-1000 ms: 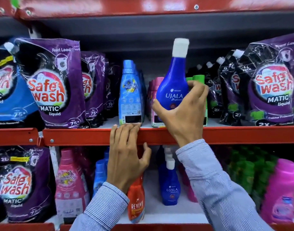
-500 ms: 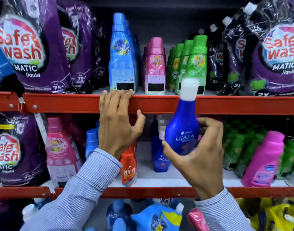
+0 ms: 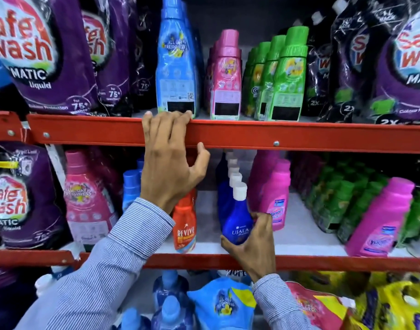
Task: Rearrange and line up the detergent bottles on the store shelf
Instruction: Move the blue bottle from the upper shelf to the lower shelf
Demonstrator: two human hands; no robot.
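Observation:
My right hand point(image 3: 254, 246) grips the base of a dark blue Ujala bottle point(image 3: 237, 220) with a white cap, standing it at the front of the middle shelf point(image 3: 311, 260). Behind it runs a row of like blue bottles with white caps point(image 3: 232, 167). My left hand point(image 3: 168, 163) holds the red front rail of the upper shelf point(image 3: 299, 136), fingers hooked over the edge. An orange Revive bottle point(image 3: 184, 225) stands just left of the blue one, partly behind my left wrist.
The upper shelf carries purple Safe Wash pouches point(image 3: 44, 51), a tall blue bottle point(image 3: 175, 67), pink bottles point(image 3: 225, 77) and green bottles point(image 3: 285, 77). The middle shelf holds pink bottles point(image 3: 380, 220) and green bottles point(image 3: 342, 198) on the right. Pouches point(image 3: 223, 303) fill the lowest shelf.
My right hand has carried the blue Ujala bottle down from the upper shelf to the front of the middle shelf's row. The camera view has tilted downward. My left hand stays on the rail.

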